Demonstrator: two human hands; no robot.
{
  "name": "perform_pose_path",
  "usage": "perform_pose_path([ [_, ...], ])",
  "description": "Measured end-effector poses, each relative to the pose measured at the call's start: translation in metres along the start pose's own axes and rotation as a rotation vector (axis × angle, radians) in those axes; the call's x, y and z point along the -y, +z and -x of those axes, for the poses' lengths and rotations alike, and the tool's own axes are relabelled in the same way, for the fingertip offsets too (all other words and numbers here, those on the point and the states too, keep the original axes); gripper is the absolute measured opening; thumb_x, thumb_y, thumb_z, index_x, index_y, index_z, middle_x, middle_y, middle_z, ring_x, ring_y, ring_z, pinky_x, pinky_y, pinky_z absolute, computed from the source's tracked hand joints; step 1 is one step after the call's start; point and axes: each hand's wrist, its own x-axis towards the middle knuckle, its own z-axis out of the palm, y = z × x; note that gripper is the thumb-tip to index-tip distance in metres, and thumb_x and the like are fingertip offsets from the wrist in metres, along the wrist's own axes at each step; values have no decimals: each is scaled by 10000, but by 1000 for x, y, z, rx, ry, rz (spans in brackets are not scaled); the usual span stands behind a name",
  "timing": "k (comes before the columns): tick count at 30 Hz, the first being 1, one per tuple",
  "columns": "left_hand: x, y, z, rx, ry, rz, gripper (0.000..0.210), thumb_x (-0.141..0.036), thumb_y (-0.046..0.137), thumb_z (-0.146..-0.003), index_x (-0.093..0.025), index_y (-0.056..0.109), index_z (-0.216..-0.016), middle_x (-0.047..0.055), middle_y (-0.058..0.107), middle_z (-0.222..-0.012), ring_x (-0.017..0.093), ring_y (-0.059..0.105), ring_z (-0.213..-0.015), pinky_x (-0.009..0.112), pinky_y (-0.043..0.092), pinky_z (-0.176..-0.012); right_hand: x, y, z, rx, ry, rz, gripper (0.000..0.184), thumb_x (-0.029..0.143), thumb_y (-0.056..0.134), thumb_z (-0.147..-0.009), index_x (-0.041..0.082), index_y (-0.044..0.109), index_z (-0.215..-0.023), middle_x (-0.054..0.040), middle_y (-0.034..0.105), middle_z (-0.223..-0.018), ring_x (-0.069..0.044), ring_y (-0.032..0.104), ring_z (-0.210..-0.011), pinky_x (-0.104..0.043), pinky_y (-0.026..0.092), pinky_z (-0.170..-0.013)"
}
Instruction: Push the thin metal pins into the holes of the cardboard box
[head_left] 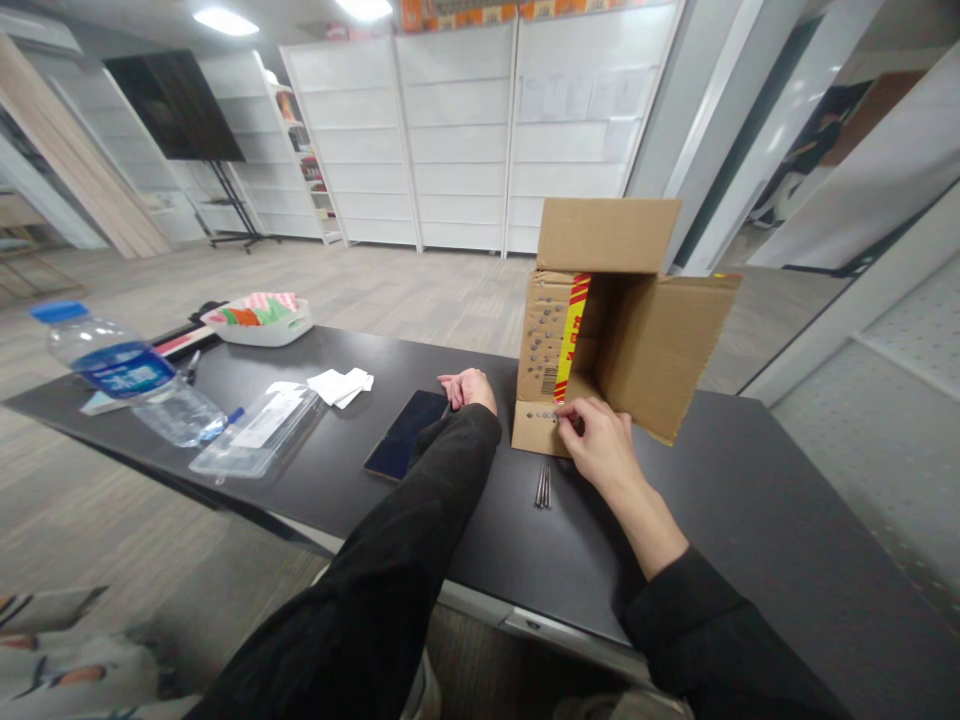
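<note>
A cardboard box [649,345] stands on its side on the dark table, its opening towards me and its flaps spread. Round grey nail heads [541,340] dot its left flap, and a row of them [540,414] runs along the lower flap. At the right end of that row, my right hand [600,435] pinches thumb and finger together against the cardboard; what is between them is too small to make out. Several loose nails [542,488] lie just in front of the box. My left hand [469,390] rests by the phone [409,432], fingers loosely stretched to the left, holding nothing visible.
Left of the phone are white paper pieces [341,387], a clear plastic case [259,435] and a tilted water bottle [127,370]. A white basket [262,330] with packets sits at the back. The table's near edge [525,615] runs below my arms.
</note>
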Motion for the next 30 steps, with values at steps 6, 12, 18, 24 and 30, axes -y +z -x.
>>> perform_pose_path([
  [6, -4, 0, -1, 35, -168, -391, 491, 18, 531, -867, 169, 538, -1334, 244, 739, -797, 251, 701, -636, 255, 449, -477, 1, -1, 1, 1, 3, -9, 169, 226, 500, -847, 219, 663, -891, -53, 691, -920, -243, 603, -935, -386, 321, -838],
  [12, -6, 2, -2, 13, -211, -384, 475, -4, 534, -861, 214, 552, -1283, 278, 725, -787, 267, 695, -602, 249, 404, -432, 3, -2, 1, -20, -3, -41, 161, 242, 509, -845, 222, 658, -903, -54, 703, -917, -244, 607, -919, -376, 327, -831],
  [18, -5, 6, -4, -6, -219, -482, 430, -3, 521, -878, 203, 585, -1250, 234, 720, -713, 214, 663, -540, 231, 385, -426, 11, -10, 2, 119, -122, -131, 125, 228, 524, -833, 208, 635, -887, -32, 682, -834, -191, 589, -772, -333, 366, -778],
  [24, -6, 7, -5, -3, -214, -482, 436, -41, 529, -894, 211, 579, -1247, 267, 724, -758, 234, 678, -563, 231, 379, -414, 21, -19, 9, 424, -186, -234, 98, 193, 518, -822, 211, 611, -844, 9, 622, -718, -148, 537, -652, -265, 354, -625],
  [30, -4, 8, -5, -39, -205, -437, 454, -59, 546, -878, 212, 588, -1240, 271, 721, -743, 251, 679, -554, 240, 377, -403, 23, -20, 14, 553, -176, -244, 99, 174, 555, -771, 208, 614, -843, 34, 589, -671, -131, 521, -617, -250, 345, -596],
])
